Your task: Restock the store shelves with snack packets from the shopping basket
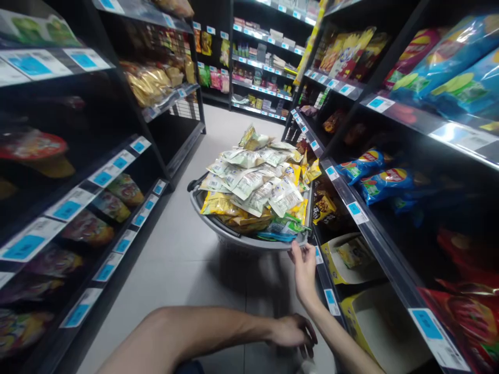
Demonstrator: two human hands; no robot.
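Observation:
A grey shopping basket (234, 240) stands on the aisle floor, heaped with several snack packets (253, 182) in white, green and yellow. My right hand (303, 267) reaches forward and its fingers close on the basket's near rim at the right. My left hand (292, 332) hangs low near the floor, fingers curled down beside my right forearm; what it holds, if anything, is hidden.
Dark shelving lines both sides of the narrow aisle. Blue chip bags (374, 176) lie on the right shelves, open yellow cartons (351, 257) sit low on the right, and mixed snack bags (117, 200) fill the left shelves. Pale floor tiles (183, 249) run ahead to more shelves.

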